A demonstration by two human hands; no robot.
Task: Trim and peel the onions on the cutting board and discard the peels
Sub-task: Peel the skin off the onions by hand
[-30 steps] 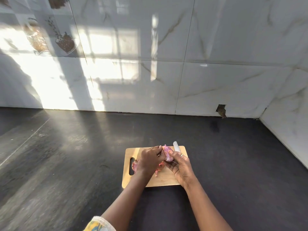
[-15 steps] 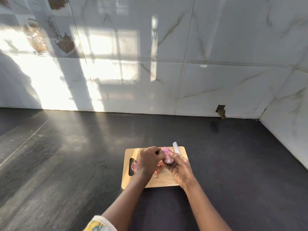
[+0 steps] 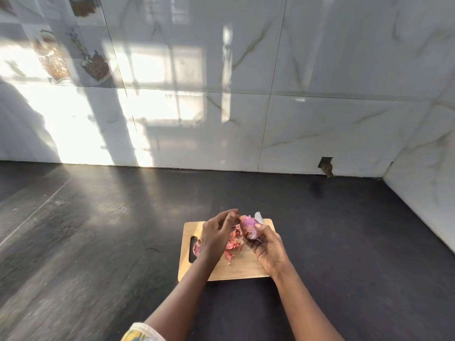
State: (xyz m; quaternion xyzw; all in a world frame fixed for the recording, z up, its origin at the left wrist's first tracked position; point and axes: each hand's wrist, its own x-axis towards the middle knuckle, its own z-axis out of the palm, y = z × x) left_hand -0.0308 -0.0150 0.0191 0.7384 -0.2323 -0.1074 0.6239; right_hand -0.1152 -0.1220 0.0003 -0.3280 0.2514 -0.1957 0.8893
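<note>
The red onion (image 3: 249, 226) sits above the wooden cutting board (image 3: 242, 268), clasped in the right hand (image 3: 267, 247), whose fingers curl around it from 5 o'clock. A pale knife blade (image 3: 259, 216) pokes out behind the onion at 1 o'clock. The left hand (image 3: 216, 233) hovers at the onion's 9 o'clock, fingertips drawn together near its top; whether they pinch skin I cannot tell. Loose pink peels (image 3: 233, 244) lie on the board beneath both hands. The board rests on the dark tabletop (image 3: 110, 230).
</note>
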